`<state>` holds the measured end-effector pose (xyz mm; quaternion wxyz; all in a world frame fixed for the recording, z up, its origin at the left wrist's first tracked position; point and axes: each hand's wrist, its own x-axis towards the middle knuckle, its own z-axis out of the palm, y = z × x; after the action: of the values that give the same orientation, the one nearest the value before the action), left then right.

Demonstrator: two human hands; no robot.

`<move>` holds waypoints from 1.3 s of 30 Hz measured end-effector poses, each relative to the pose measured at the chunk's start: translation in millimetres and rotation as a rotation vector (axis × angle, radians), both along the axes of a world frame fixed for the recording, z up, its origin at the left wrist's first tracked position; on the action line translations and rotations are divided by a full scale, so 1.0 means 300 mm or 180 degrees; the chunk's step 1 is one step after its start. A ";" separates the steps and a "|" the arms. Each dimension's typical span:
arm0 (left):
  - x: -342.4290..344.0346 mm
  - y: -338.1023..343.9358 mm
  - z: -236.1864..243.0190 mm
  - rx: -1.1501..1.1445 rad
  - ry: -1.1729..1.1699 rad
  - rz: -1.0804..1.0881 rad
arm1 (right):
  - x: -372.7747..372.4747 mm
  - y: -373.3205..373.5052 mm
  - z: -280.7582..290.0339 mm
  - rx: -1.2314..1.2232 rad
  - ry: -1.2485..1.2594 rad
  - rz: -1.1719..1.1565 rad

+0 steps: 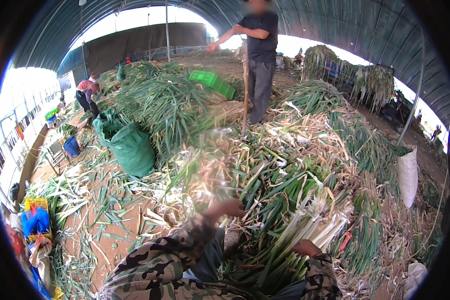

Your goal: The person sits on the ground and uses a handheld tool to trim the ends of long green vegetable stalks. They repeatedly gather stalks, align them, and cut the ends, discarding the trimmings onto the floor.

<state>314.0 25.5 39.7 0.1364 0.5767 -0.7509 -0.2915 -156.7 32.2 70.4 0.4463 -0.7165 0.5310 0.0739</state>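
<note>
My left hand (228, 207) is stretched forward over the heap, its fingers loosely extended with nothing visible in them. Beyond it, a smeared clump of pale dry leaves and husks (210, 162) blurs with motion. Low on the right, my right hand (306, 248) is curled on a bunch of green onions (310, 220), its fingers partly hidden by the stalks. The white stems fan out toward the upper right, while green leaves (265, 262) spread down by my legs. Both forearms wear camouflage sleeves.
A person with a wooden pole (245, 95) stands ahead, near a green crate (212, 84). To the left are a stuffed green sack (130, 147), a blue bucket (71, 146) and a yellow crate (37, 215). A white sack (407, 176) stands at right. Another person bends over at far left.
</note>
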 end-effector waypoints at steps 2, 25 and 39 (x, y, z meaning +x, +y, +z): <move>0.024 0.020 -0.002 -0.0025 -0.0059 0.0011 | 0.024 0.021 0.011 0.0068 -0.0123 0.0014; -0.069 0.061 0.166 0.0565 0.0225 0.0295 | -0.077 -0.022 -0.069 0.0191 0.0174 -0.0048; 0.050 0.031 0.051 0.0087 -0.0043 0.0021 | 0.013 -0.011 -0.030 0.0069 -0.0035 0.0221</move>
<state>328.9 35.0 55.0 0.1244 0.5830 -0.7458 -0.2974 -152.8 28.9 61.4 0.4542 -0.7300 0.5026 0.0911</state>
